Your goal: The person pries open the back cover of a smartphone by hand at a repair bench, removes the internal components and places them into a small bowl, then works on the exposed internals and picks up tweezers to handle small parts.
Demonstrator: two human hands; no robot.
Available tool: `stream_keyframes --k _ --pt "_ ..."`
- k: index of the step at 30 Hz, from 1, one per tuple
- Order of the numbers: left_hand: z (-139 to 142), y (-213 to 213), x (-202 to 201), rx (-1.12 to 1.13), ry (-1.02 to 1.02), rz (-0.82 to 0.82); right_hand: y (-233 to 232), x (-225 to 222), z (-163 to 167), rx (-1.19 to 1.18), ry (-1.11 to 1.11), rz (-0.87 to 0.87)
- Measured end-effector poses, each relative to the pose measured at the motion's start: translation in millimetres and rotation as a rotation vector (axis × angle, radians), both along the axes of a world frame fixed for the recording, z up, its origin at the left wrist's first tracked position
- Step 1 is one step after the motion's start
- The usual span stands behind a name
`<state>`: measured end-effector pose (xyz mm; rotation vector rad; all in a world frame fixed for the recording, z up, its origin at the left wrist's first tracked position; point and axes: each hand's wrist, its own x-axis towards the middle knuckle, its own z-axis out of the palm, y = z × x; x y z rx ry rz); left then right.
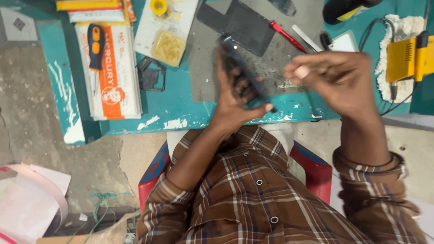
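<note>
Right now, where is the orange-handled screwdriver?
In the head view, the orange-handled screwdriver lies at the upper left, on a white and orange package on the teal table, far left of the left hand.

a small repair workshop: a chipped teal bench [181, 113] carries a grey work mat [212, 81], an orange-handled screwdriver [95, 47], a red-handled tool [287, 36], a solder spool [159, 7] and a yellow device [407, 58] with cables, above a rough concrete floor [27, 113].

One camera sits on my head and looks straight down, close over my lap and chair. The teal table [181, 110] fills the far half of the view, bare floor to my left.
</note>
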<state>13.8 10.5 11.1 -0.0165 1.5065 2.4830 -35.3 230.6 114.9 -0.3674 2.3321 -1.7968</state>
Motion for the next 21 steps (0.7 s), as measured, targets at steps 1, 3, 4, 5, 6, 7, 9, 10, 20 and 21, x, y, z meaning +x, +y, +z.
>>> stream_keyframes --k 1,3,4,5,6,7,9,10,20,21 --pt "-2.5 -2.8 3.5 0.021 0.021 0.012 5.4 3.2 -0.1 -0.102 0.032 -0.076" --pt "-7.4 -9.3 9.9 0.057 0.056 0.041 16.2 10.2 -5.9 -0.077 0.053 -0.201" --pt "-9.9 -12.7 12.4 0.087 0.076 0.049 20.3 14.8 -11.8 -0.068 0.062 -0.263" --pt "-12.1 -15.2 13.3 0.118 0.099 0.058 22.7 17.9 -19.8 0.019 0.074 -0.271" --pt "-14.0 -16.5 13.1 0.151 0.122 0.066 22.8 21.1 -29.3 0.107 0.085 -0.280" --pt "-15.7 -16.9 13.0 0.161 0.111 0.057 24.0 24.8 -36.8 0.196 0.093 -0.288" --pt "-17.2 -17.2 12.8 0.179 0.089 0.050 20.6 29.9 -52.0 0.361 0.114 -0.290" --pt "-17.3 -16.7 13.2 0.194 0.095 0.056 17.3 31.6 -58.1 0.442 0.124 -0.287" --pt "-12.2 -8.0 9.0 0.255 -0.013 0.148 5.0 14.2 -71.8 0.528 0.108 -0.305" --pt "-11.8 -8.1 8.5 0.257 -0.017 0.150 6.4 13.4 -71.9 0.527 0.101 -0.294"
